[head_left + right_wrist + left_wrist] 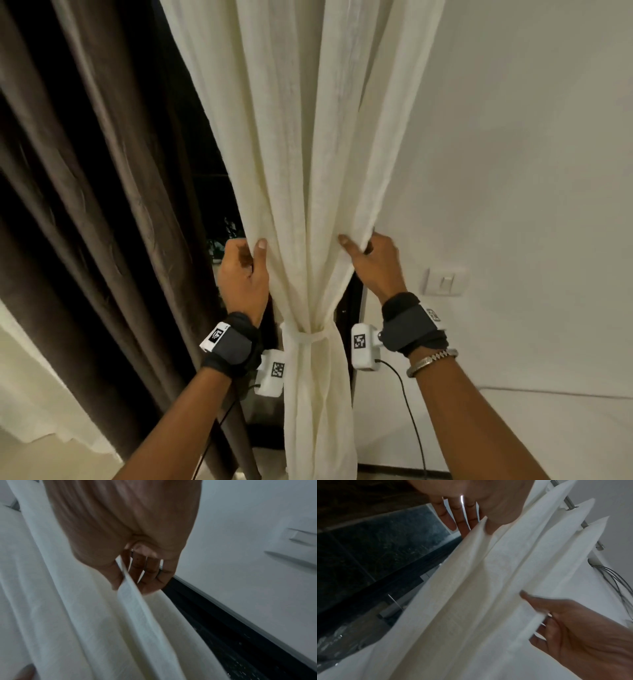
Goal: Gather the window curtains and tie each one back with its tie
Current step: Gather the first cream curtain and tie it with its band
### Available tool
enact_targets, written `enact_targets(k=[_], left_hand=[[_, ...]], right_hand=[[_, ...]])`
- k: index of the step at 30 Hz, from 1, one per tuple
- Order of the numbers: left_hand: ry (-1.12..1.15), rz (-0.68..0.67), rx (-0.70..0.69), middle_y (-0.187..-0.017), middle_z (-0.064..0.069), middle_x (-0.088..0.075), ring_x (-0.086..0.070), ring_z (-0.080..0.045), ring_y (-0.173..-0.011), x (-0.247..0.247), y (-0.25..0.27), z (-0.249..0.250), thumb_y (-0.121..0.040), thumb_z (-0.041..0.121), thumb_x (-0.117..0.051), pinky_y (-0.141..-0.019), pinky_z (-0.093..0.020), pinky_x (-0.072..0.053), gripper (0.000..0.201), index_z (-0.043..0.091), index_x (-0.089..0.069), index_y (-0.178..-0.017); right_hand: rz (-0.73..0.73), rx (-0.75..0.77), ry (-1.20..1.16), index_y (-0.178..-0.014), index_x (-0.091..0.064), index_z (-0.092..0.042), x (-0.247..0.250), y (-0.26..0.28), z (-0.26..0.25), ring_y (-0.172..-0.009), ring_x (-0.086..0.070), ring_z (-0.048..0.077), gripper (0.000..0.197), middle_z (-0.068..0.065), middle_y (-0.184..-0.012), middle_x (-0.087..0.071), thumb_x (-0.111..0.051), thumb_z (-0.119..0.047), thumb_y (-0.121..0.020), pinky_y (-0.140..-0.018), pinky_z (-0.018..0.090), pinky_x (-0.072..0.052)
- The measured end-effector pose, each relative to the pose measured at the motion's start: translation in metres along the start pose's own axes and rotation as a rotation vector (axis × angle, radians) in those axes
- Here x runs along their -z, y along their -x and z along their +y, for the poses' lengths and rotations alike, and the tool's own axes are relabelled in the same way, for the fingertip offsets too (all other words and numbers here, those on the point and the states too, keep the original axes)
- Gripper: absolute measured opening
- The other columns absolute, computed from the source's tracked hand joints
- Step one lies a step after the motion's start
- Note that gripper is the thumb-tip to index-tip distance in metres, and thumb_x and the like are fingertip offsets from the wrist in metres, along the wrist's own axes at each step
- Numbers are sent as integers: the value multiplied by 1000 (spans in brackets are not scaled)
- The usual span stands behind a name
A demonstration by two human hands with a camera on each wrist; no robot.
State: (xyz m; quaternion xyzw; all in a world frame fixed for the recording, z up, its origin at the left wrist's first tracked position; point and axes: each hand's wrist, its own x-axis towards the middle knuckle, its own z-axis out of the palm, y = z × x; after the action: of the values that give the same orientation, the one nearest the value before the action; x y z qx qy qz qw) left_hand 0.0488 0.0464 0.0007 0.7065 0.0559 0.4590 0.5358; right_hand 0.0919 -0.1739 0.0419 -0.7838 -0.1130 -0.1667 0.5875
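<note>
A cream curtain hangs in the middle, gathered in folds. A cream tie cinches it below my wrists. My left hand grips the curtain's left edge above the tie, thumb in front and fingers behind. My right hand pinches the right edge at about the same height. In the left wrist view the left hand holds the curtain, with the right hand on the far fold. In the right wrist view the right hand pinches a fold of the curtain.
A dark brown curtain hangs at the left, in front of the dark window. A white wall with a light switch is at the right. The curtain rod shows overhead. Cables hang from both wrist cameras.
</note>
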Motion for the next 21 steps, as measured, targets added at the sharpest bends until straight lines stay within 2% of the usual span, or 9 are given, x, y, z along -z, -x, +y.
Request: enact_targets(k=[2,4,5,9,12,14,17,19,21], left_hand=[[-58,101,40,-85,6,-68,-67,-17,-78,17,-9,-9,-104,42,-65,-77,-51,-62,23,20,-59,-100],[-117,157,94,-89,0,-71,-69,-24,-81,35,-17,-21,-104,48,-62,-79,-53,-62,28,20,-59,-104],[-144,139,99,-90,-1,-72,-70,-24,-81,42,-19,-27,-104,49,-61,-79,-54,-62,30,19,-60,-105],[-152,-154,40,-95,9,-75,-74,-18,-85,48,-16,-28,-103,43,-66,-82,-49,-64,21,22,-65,-107],[-103,-248,-2,-97,6,-75,-73,-13,-85,44,-9,-22,-102,30,-72,-83,-42,-63,16,16,-69,-109],[-54,-287,-30,-97,5,-75,-71,-11,-86,40,-4,-19,-101,29,-74,-85,-40,-62,17,15,-71,-111],[-53,-294,-119,-100,7,-76,-72,-14,-93,60,-9,-29,-101,25,-73,-86,-37,-60,17,18,-72,-116],[-56,-240,-171,-101,8,-76,-73,-14,-94,80,-14,-37,-102,18,-72,-85,-34,-60,12,19,-72,-114],[-55,-140,-184,-97,11,-75,-73,-13,-89,108,-25,-49,-101,12,-71,-81,-26,-58,11,22,-72,-107]], right_hand=[[242,-72,85,-89,-68,-10,20,-10,16,-86,-69,31,29,5,-85,-72,-69,-37,-101,-79,35,-56],[512,-201,39,-79,-53,-11,41,-13,35,-80,-57,30,35,1,-71,-54,-67,-33,-103,-75,36,-47],[576,-244,5,-81,-52,-12,47,-12,42,-80,-54,28,33,-4,-69,-49,-67,-32,-103,-78,39,-48],[567,-230,-42,-100,-60,-13,36,-3,37,-77,-55,23,28,-5,-76,-52,-78,-35,-95,-88,36,-52],[629,-101,-172,-115,-58,-14,10,10,10,-68,-54,8,49,-5,-80,-53,-88,-37,-84,-80,27,-53],[725,62,-157,-113,-54,-9,-3,26,-14,-67,-51,9,52,-3,-79,-51,-88,-36,-85,-73,25,-52],[776,378,-88,-106,-55,-3,-57,56,-53,-66,-54,22,32,4,-78,-55,-78,-23,-95,-64,31,-49],[656,534,-75,-100,-60,-3,-99,72,-68,-61,-56,25,24,3,-76,-57,-75,-21,-98,-59,30,-47],[456,581,-38,-93,-65,-5,-152,79,-74,-60,-58,21,21,-1,-76,-61,-74,-24,-99,-55,30,-49]])
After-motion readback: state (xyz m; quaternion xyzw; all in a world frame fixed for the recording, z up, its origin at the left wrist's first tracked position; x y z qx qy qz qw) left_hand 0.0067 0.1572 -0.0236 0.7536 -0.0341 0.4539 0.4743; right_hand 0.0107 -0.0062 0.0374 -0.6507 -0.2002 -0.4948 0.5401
